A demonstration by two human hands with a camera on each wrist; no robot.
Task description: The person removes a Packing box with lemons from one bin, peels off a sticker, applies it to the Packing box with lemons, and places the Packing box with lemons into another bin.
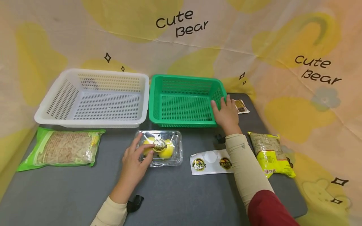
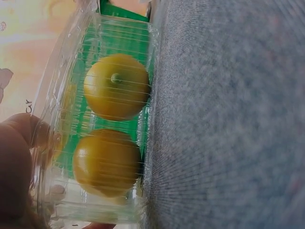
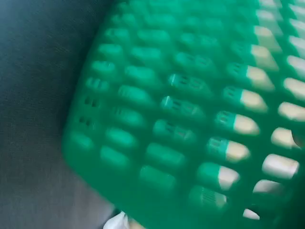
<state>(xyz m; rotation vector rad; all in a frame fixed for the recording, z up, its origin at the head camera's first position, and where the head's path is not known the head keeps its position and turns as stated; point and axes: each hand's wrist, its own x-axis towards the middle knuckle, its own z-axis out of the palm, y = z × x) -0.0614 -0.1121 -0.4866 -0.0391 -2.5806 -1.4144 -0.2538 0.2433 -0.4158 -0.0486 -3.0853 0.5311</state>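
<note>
My left hand (image 1: 135,161) rests on a clear plastic box (image 1: 176,157), its fingers spread over the lid and a fingertip at the round black-and-gold sticker (image 1: 160,145). Inside the box are round yellow fruits (image 2: 116,86), one showing a green stem end in the left wrist view. My right hand (image 1: 227,116) is at the right rim of the green basket (image 1: 183,123), fingers extended and apart, thumb toward the inside. Close up and blurred, the basket's slotted wall (image 3: 143,129) fills much of the right wrist view.
A white basket (image 1: 91,121) stands left of the green one. Bagged goods lie at both sides: a green-edged bag (image 1: 66,147) and a yellow bag (image 1: 270,153). A sticker sheet (image 1: 212,161) lies by the right forearm. Behind the right hand is a small packet (image 1: 241,107).
</note>
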